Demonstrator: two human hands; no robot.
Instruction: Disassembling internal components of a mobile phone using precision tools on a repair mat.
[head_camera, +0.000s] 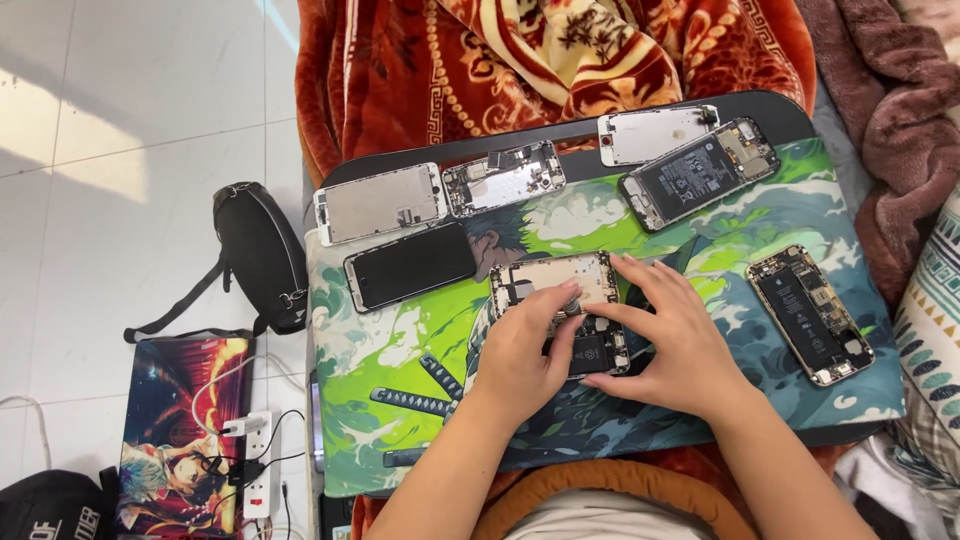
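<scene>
Both hands sit mid-bench over one opened phone. Left hand pinches its near edge, thumb pressed on a small round part at the middle; right hand lies flat-fingered along the phone's right side, steadying rather than gripping. That phone lies on the green illustrated mat, back plate off, board showing. My worry: thumb pressure could tilt the chassis, and any loose screw would roll into the busy mat print and vanish; a slipped finger could also tug a ribbon cable. Outward: a dark-screened phone just left, a bare silver screen frame and stripped chassis behind it, a white screen panel and an open phone with a black labelled battery at the far right, another open phone with a black battery well right. On the floor, left: black bag, a dark-red illustrated flat box, white power strip.
</scene>
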